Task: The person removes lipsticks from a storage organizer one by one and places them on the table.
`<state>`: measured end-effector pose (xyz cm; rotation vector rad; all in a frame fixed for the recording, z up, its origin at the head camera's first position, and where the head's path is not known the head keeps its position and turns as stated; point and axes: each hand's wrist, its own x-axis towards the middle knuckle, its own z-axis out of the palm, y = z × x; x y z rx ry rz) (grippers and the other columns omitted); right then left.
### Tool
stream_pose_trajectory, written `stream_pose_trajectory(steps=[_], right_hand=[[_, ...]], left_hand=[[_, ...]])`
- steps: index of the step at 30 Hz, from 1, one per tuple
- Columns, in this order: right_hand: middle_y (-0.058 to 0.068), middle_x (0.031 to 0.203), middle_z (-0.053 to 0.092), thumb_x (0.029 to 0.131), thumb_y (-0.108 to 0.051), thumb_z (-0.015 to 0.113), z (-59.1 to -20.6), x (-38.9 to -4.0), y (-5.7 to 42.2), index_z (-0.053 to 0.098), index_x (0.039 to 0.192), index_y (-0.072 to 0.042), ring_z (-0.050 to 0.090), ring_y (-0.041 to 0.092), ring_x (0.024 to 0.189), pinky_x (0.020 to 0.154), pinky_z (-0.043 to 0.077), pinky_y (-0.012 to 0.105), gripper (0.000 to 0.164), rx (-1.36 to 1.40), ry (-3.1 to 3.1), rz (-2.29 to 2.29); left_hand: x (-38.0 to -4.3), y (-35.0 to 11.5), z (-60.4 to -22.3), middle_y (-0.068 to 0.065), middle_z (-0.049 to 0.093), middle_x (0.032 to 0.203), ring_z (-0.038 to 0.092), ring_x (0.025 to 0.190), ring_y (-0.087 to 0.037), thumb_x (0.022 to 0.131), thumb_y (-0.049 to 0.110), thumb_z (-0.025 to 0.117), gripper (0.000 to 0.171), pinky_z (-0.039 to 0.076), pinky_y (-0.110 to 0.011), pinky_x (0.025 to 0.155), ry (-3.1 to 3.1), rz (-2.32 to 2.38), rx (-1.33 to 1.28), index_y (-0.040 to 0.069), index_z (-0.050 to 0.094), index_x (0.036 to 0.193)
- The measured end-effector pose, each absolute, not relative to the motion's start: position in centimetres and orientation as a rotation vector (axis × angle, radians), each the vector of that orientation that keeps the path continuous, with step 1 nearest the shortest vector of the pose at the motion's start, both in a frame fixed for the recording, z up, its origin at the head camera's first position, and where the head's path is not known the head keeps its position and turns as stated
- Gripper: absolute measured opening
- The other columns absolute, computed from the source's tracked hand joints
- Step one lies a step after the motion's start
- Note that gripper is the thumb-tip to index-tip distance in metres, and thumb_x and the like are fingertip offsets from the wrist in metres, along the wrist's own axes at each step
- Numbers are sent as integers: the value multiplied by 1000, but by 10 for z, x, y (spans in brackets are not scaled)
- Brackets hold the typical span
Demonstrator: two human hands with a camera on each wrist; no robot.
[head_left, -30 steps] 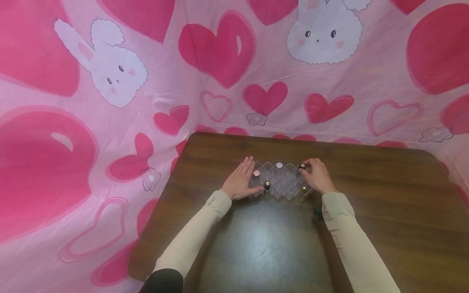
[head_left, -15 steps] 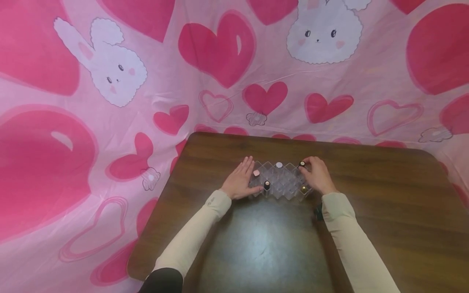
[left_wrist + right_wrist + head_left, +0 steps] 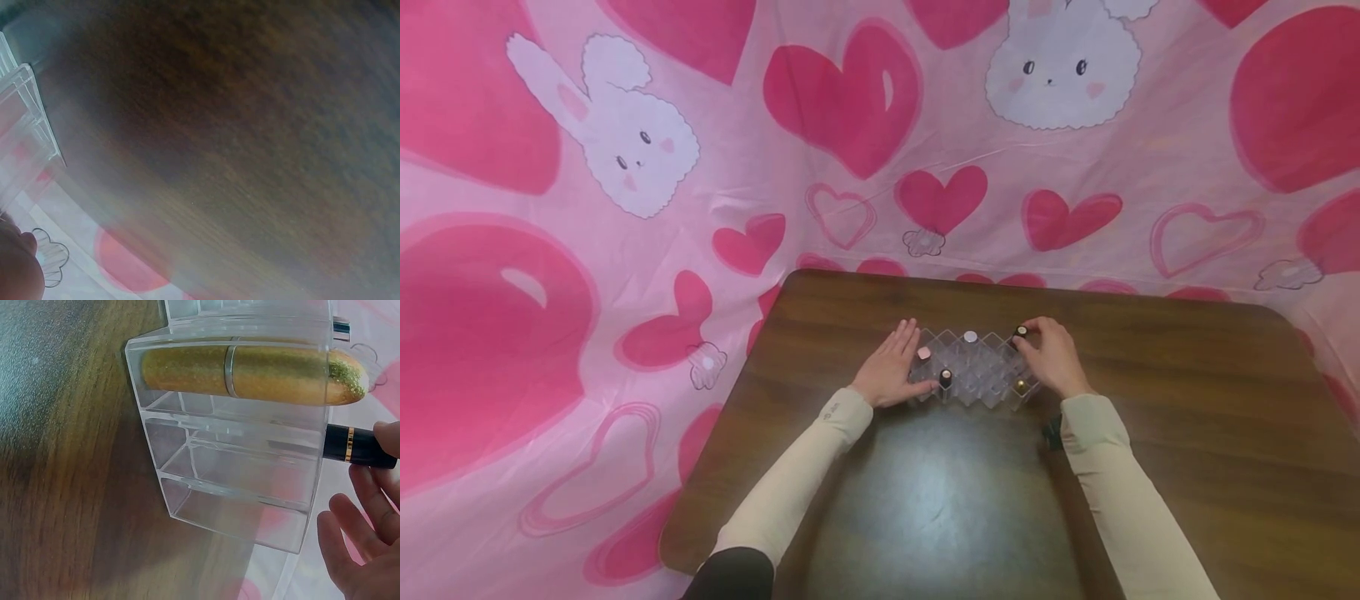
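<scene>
A clear plastic lipstick organizer [image 3: 973,392] with diamond-shaped compartments stands on the table. My left hand [image 3: 886,367] rests along its left end, fingers straight. At the back right corner my right hand [image 3: 1052,357] pinches a black lipstick [image 3: 359,447] with a gold band between thumb and fingers. The lipstick's lower end is right at the organizer's top rim in the right wrist view. Inside a neighbouring compartment sits a glittery gold lipstick [image 3: 275,372]. A pink-capped tube [image 3: 924,354], a white-topped one [image 3: 971,337] and another black one [image 3: 946,377] also stand in the organizer.
The brown wooden table [image 3: 895,492] has rounded corners. A small dark green object [image 3: 1052,432] lies beside the right sleeve, partly hidden. Pink cloth [image 3: 850,100] with hearts and rabbits hangs behind the table and along its left side.
My right hand has risen slightly, and the black lipstick has moved up a little with it. The left hand stays in place against the organizer.
</scene>
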<state>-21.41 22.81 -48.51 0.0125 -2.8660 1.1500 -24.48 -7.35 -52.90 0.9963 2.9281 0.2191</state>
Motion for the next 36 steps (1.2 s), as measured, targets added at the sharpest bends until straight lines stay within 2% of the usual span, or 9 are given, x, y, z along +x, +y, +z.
stream_pose_trajectory(steps=[6, 23, 36], right_hand=[[27, 125, 53, 96, -22, 57, -483, -212, 228, 52, 121, 6, 47, 43, 115, 104, 36, 60, 38, -15, -2856, 1179], [24, 121, 56, 95, -22, 60, -477, -210, 229, 55, 116, 3, 50, 43, 117, 102, 38, 59, 34, 20, -2745, 1164], [23, 115, 59, 93, -20, 63, -465, -207, 227, 57, 113, 2, 53, 41, 107, 92, 43, 55, 31, 45, -2645, 1141]], left_hand=[[-245, -74, -531, -10, 3, 164, 1, 152, -23, 86, 74, 37, 101, 11, -33, 123, 2930, 223, 1001, 3, 15, 154], [-245, -74, -532, -10, 5, 164, 1, 152, -22, 86, 76, 37, 102, 11, -32, 123, 2938, 215, 998, 4, 14, 155], [-246, -75, -535, -11, 8, 164, 2, 152, -22, 85, 79, 31, 103, 13, -34, 123, 2954, 215, 1015, 5, 15, 155]])
